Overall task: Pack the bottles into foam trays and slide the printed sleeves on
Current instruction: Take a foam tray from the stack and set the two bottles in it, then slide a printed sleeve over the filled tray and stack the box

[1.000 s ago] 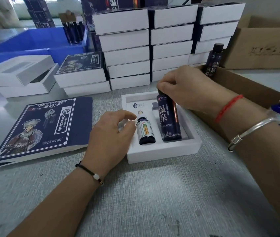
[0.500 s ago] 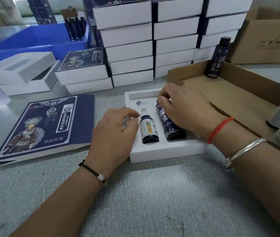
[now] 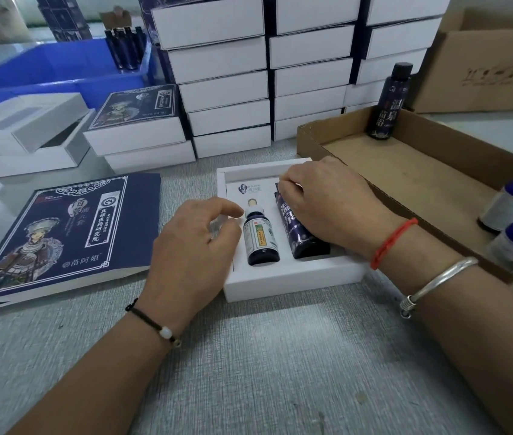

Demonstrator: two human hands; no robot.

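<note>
If the tall bottle (image 3: pixel 299 230) is pushed in crooked, it could wedge against the slot edge of the foam tray (image 3: pixel 280 279) and dent it, or nudge the small bottle (image 3: pixel 260 238) lying beside it. The right hand (image 3: pixel 327 204) curls its fingers over the tall bottle's upper half. The left hand (image 3: pixel 195 243), fingers loosely bent, rests at the tray's left side, its forefinger near the small bottle's neck.
</note>
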